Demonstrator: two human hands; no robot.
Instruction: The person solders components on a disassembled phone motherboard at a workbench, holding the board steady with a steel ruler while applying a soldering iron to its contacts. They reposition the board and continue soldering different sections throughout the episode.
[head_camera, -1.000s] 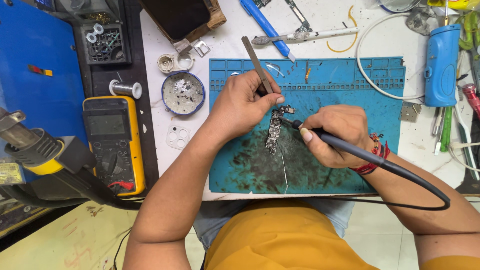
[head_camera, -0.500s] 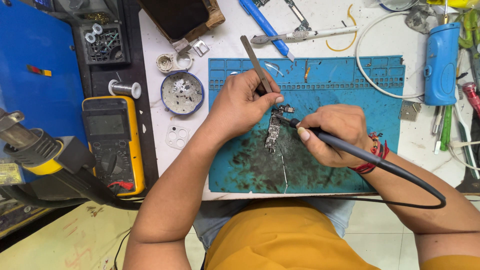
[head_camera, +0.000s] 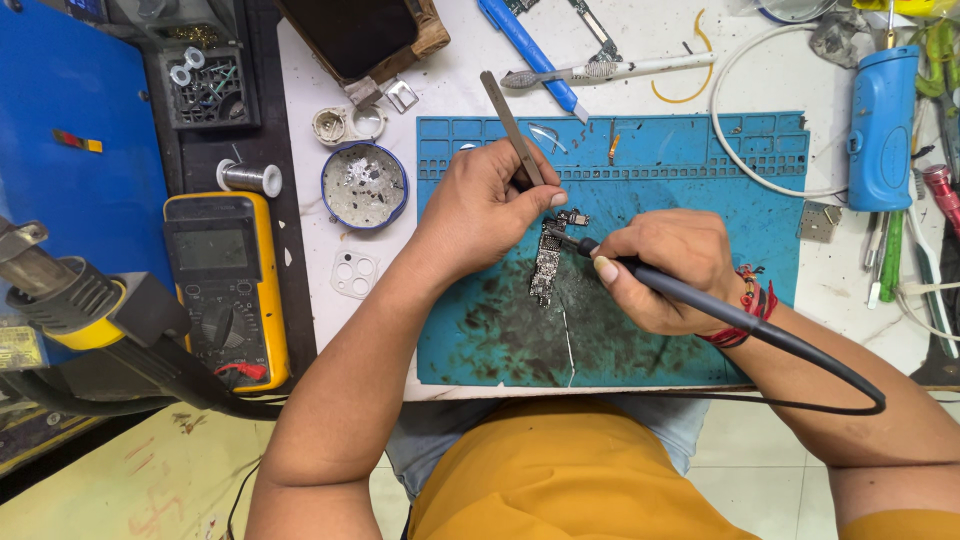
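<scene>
A small narrow circuit board (head_camera: 546, 260) lies on the stained blue work mat (head_camera: 700, 170). My left hand (head_camera: 485, 210) grips metal tweezers (head_camera: 510, 115), whose tips reach down to the board's upper end. My right hand (head_camera: 660, 270) holds a dark soldering iron (head_camera: 700, 300) like a pen, its tip touching the board's top right. The iron's black cable (head_camera: 850, 385) loops off past my right wrist, which wears a red thread band.
A yellow multimeter (head_camera: 225, 285) and a hot-air gun nozzle (head_camera: 60, 290) sit at left. A round tin of solder scraps (head_camera: 364, 186), a solder spool (head_camera: 250, 178), a screw tray (head_camera: 205, 85), a toothbrush (head_camera: 610, 70) and a blue handheld tool (head_camera: 880, 125) surround the mat.
</scene>
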